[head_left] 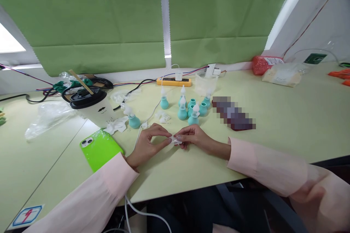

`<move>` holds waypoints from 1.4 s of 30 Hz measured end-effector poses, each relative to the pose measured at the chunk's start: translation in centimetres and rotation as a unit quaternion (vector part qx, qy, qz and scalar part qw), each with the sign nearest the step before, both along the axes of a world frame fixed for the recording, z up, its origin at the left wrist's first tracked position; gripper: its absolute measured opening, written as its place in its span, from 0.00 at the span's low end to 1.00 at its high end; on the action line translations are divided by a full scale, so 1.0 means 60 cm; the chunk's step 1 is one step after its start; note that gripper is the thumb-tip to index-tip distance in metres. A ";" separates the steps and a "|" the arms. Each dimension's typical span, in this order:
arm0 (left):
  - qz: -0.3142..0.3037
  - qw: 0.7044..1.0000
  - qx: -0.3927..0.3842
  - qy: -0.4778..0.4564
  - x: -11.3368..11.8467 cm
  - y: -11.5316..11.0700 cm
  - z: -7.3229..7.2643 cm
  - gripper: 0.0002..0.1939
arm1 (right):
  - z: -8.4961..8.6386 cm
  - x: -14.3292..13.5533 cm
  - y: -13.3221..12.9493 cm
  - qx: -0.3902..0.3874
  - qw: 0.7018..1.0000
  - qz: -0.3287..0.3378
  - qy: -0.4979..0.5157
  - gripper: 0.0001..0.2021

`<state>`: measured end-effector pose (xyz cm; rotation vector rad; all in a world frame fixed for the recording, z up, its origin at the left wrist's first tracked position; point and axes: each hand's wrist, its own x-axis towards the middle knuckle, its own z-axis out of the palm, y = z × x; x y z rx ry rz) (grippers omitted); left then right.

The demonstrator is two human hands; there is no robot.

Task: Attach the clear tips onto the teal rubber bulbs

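Note:
My left hand (150, 143) and my right hand (195, 137) meet over the table near its front edge. Between their fingertips they pinch a small clear plastic piece (175, 140), partly hidden by the fingers. Just beyond stand several teal bulbs, some topped with clear tips, such as a tipped bulb (182, 111) and an open-topped bulb (203, 109). Another tipped bulb (133, 121) stands apart to the left. Small clear plastic pieces (162, 117) lie between it and the group.
A green phone (101, 149) lies left of my left hand, with a lidded cup (100, 111) behind it. A dark pixelated object (233, 113) lies on the right. A yellow power strip (174, 82), cables and a clear container (205, 84) are at the back.

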<state>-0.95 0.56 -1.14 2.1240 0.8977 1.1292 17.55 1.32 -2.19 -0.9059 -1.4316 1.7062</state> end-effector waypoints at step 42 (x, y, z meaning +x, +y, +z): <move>0.030 0.945 0.290 0.150 0.001 -0.004 -0.010 0.12 | 0.002 -0.005 0.000 -0.002 1.000 -0.019 0.002 0.15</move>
